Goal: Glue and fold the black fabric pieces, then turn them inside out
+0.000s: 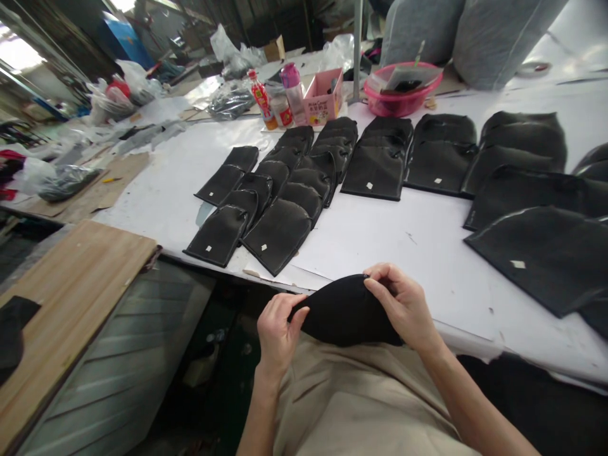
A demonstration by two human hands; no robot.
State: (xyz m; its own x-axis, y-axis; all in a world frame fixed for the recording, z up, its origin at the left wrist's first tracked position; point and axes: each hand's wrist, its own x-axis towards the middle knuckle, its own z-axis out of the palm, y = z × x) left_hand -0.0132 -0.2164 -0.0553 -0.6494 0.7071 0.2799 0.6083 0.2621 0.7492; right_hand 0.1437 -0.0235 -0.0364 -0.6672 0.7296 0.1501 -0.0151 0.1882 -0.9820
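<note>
A black piece of fabric (349, 310) with a curved upper edge is stretched between my two hands, in front of my body at the table's near edge. My left hand (280, 326) pinches its left corner between thumb and fingers. With thumb and fingertips, my right hand (401, 301) grips the upper edge toward the right. Beyond them, overlapping rows of black pieces lie on the white table (394, 247); some, such as the near black piece (280, 234), carry a small white tag.
At the back stand a red bottle (261, 98), a pink-capped bottle (293, 92), a pink box (323, 101) and a pink basket (401, 101) by a metal post. A wooden board (80, 285) is at the left. Large grey bundles (494, 38) sit at the back right.
</note>
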